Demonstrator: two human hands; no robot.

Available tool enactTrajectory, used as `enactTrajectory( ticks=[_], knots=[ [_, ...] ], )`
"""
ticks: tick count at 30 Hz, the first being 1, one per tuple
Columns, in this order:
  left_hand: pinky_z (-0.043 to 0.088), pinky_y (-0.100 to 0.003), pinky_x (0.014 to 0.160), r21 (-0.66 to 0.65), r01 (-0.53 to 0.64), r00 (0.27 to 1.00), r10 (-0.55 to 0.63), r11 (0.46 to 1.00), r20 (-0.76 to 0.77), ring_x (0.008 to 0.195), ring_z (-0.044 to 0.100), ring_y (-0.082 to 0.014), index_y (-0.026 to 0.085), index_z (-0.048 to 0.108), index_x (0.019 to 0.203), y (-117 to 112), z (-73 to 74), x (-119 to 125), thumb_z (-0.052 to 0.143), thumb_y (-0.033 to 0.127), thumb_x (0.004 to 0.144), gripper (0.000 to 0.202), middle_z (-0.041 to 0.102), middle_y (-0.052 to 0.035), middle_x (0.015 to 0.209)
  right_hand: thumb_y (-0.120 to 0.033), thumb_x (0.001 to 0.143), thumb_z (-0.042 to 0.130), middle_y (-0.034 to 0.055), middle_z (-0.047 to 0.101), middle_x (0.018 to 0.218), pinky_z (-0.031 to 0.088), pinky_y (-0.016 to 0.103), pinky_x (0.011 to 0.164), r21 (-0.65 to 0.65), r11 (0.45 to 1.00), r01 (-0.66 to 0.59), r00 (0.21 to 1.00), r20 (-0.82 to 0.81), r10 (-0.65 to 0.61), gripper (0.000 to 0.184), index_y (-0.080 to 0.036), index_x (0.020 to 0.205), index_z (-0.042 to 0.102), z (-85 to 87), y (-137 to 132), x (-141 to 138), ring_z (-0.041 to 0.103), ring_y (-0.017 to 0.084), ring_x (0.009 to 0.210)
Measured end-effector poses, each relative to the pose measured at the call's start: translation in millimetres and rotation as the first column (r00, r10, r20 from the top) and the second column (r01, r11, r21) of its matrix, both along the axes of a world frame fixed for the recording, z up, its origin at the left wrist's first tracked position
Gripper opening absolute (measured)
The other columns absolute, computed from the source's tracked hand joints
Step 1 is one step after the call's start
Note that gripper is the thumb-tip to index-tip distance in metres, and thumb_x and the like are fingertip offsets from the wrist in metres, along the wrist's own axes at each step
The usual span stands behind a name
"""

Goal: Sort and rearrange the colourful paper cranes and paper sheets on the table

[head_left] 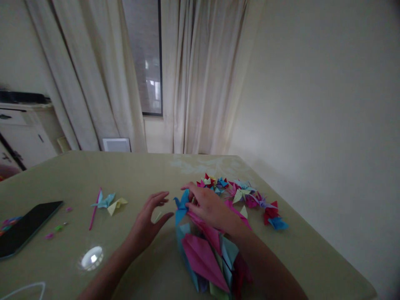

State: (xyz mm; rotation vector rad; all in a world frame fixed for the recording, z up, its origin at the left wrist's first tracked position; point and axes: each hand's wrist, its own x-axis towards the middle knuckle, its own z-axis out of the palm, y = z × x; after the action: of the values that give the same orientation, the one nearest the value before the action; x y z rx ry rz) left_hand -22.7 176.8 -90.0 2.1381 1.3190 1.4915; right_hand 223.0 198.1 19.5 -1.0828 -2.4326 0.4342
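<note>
My right hand (206,206) reaches over a heap of folded paper pieces, its fingers closed on a blue origami crane (181,204) at the far end of the heap. Part of the crane is covered by these fingers. To its left, my left hand (153,214) hovers with thumb and fingers apart, holding nothing. Under my right forearm lie pink folded papers (203,258) among light blue, green and red ones. A curved row of colourful origami pieces (243,191) stretches along the table beyond my right hand.
On the left of the table (140,171) lie a dark phone (29,227), a pink stick (95,210), a light blue paper crane (105,201) and a yellow one (117,205). A shiny round object (91,257) sits nearer me. A wall (328,125) borders the right side.
</note>
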Motion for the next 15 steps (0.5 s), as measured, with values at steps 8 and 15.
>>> enactTrajectory(
  ticks=[8,15],
  knots=[
    [0.041,-0.079,0.104,-0.162,-0.766,0.601,0.604,0.622,-0.523,0.143,0.040,-0.0575,0.015,0.056,0.147,18,-20.1,-110,0.048,0.046,0.097,0.059,0.042,-0.0253,0.163,-0.024,0.102,0.059,0.0093,0.079,0.111,0.048,0.031,0.080,0.230,0.742,0.629,0.744,0.095,-0.661,0.029,-0.024,0.130,0.065,36.1,46,104,0.074,0.026,0.099],
    [0.049,-0.059,0.105,-0.138,-0.650,0.661,0.466,0.748,-0.589,0.117,0.066,-0.0433,0.008,0.074,0.117,22,-23.0,-120,0.045,0.028,0.090,0.044,0.071,-0.0266,0.122,-0.029,0.100,0.060,0.0084,0.079,0.105,0.048,0.032,0.076,0.258,0.611,0.748,0.625,0.033,-0.780,0.028,-0.022,0.126,0.066,34.6,55,158,0.072,0.026,0.093]
  ],
)
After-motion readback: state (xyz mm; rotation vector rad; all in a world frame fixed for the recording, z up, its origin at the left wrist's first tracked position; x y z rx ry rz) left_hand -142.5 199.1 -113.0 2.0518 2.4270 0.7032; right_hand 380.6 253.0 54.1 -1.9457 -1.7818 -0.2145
